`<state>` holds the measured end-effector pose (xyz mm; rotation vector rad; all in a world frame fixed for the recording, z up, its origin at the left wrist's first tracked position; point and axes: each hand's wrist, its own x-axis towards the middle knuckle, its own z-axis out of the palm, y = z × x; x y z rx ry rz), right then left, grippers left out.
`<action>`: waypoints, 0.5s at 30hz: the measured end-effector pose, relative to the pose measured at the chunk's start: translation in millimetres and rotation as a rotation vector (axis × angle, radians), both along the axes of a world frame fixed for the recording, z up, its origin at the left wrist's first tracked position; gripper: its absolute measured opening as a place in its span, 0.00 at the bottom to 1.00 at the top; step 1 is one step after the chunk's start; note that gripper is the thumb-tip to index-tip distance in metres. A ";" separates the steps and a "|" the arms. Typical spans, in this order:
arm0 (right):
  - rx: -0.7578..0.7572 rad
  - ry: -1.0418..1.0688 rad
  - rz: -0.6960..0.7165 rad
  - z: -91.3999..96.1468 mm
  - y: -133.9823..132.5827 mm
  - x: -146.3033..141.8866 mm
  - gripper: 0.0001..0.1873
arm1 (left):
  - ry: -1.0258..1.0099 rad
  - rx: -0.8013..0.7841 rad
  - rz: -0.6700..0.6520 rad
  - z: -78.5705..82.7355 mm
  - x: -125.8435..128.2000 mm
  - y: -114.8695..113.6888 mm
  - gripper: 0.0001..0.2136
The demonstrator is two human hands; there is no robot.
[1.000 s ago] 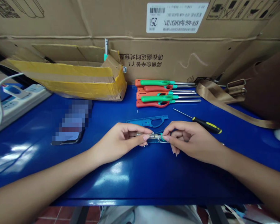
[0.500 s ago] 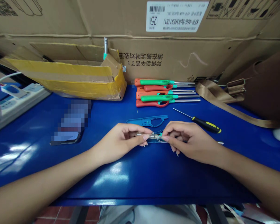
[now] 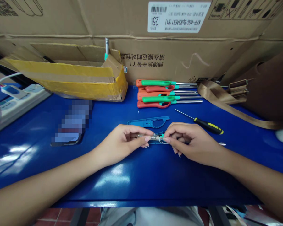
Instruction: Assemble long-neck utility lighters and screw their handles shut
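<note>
Between the thumb and fingers of my left hand is a clear fuel tank, lying level. My right hand pinches at the tank's right end, by a thin pale tube and a teal part; exactly what sits in its fingertips is hidden. Below both hands lies a blue casing half, mostly covered. A metal lighter tube sticks out to the right beyond my right hand. Just behind the hands rests another blue casing half, hollow side up.
Several red, orange and green lighters lie stacked at the back. A screwdriver is right of them, a tiny pin in front. Leftward are a phone, a yellow-taped box and a power strip. A brown strap lies at right.
</note>
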<state>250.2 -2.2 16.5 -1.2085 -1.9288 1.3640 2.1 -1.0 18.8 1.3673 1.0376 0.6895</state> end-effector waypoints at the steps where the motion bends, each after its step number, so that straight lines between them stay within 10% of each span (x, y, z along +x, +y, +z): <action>1: 0.009 0.002 0.001 -0.4 -0.2 -0.2 0.08 | 0.001 0.009 0.005 0.0 0.2 -0.3 0.12; 15: 0.066 0.020 0.020 -1.8 -2.0 -2.5 0.07 | 0.063 0.191 0.006 1.5 3.5 -5.7 0.08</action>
